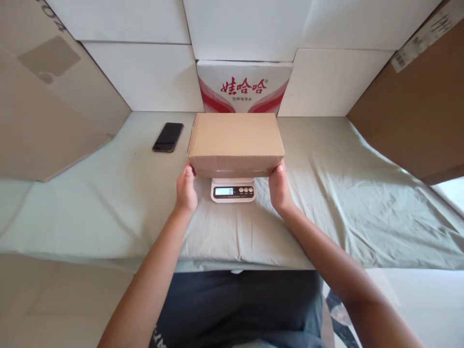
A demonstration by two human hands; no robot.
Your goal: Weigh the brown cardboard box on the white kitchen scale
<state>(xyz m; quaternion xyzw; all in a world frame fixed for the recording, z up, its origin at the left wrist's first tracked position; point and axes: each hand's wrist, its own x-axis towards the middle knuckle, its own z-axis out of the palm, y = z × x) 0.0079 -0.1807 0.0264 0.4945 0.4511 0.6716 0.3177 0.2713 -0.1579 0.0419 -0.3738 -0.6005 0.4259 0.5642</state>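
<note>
Between my two hands is a closed brown cardboard box [236, 137], held level over a small white kitchen scale [234, 198]. My left hand [186, 190] grips the box's lower left front corner, thumb on the front and the other fingers hidden beneath or behind. At the lower right front corner, my right hand [280, 189] holds it the same way. The scale's lit display reads 0, with a few round buttons beside it. Its weighing plate is mostly covered by the box, and I cannot tell whether the two touch.
A black phone [168, 137] lies left of the box on the pale green cloth [108, 203]. Behind stands a white and red carton [244, 87] among white panels. Large cardboard boxes flank the left [61, 96] and right [416, 106] sides.
</note>
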